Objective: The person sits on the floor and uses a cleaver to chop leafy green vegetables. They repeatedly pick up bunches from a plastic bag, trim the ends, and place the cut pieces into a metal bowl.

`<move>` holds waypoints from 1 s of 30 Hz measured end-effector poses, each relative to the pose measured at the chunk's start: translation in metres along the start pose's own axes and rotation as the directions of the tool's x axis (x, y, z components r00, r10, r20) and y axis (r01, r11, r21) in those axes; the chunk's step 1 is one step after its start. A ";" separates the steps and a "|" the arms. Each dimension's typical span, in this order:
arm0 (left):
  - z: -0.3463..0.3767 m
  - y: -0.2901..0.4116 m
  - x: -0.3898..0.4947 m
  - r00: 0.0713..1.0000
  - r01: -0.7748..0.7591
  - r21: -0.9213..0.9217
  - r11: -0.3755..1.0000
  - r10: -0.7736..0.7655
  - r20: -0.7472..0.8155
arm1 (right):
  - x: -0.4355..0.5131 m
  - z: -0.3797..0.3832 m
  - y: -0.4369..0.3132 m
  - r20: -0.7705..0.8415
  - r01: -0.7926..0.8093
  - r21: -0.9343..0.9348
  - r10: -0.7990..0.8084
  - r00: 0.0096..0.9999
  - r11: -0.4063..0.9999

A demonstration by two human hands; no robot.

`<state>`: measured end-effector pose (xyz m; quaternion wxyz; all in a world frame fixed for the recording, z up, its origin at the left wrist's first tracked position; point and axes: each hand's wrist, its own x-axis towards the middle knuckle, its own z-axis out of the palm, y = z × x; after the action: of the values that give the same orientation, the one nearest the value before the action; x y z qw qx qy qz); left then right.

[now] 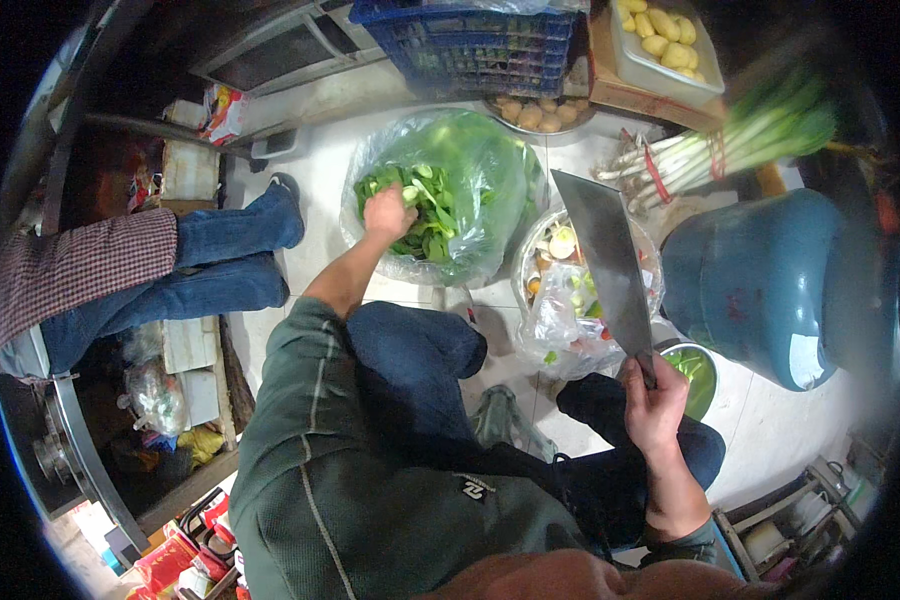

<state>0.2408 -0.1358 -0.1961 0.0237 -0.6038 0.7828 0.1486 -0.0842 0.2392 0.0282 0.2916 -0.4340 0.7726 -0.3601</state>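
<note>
My left hand (390,214) reaches into a large clear plastic bag (487,180) of leafy greens (436,217); its fingers are bent down among stems and leaves, and their tips are hidden. In my right hand (656,401) is a cleaver (604,255), gripped by the handle with its broad blade pointing away from me. Below the blade stands a plastic-lined bin (532,277) of vegetable scraps. Beside my right hand, partly behind it, is a round container (709,386) holding cut green vegetables.
Another person in jeans (225,232) stands at the left by the shelves. A blue gas cylinder (750,285) lies at the right, near bundled green onions (690,165). Farther off are a blue crate (487,52), a bowl of round vegetables (544,116) and a tub of peeled potatoes (664,45).
</note>
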 end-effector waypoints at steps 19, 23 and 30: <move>-0.212 0.081 -0.094 0.988 -0.141 -0.952 -0.271 0.019 -0.152 | -0.015 -0.014 -0.008 -0.144 0.218 0.117 -0.200 0.969 0.969; -0.202 0.156 -0.130 0.972 0.141 -0.955 -0.259 0.217 0.085 | -0.014 -0.017 -0.006 -0.186 0.219 0.062 -0.204 0.961 0.974; -0.154 0.234 -0.167 0.639 0.647 -0.717 -0.259 0.697 0.326 | -0.010 -0.025 -0.007 -0.226 0.118 0.100 -0.093 0.970 0.988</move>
<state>0.0854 0.0338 0.0350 -0.1408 -0.1976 0.2315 0.9421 -0.0958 0.2534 0.0494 0.2084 -0.4149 0.7544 -0.4639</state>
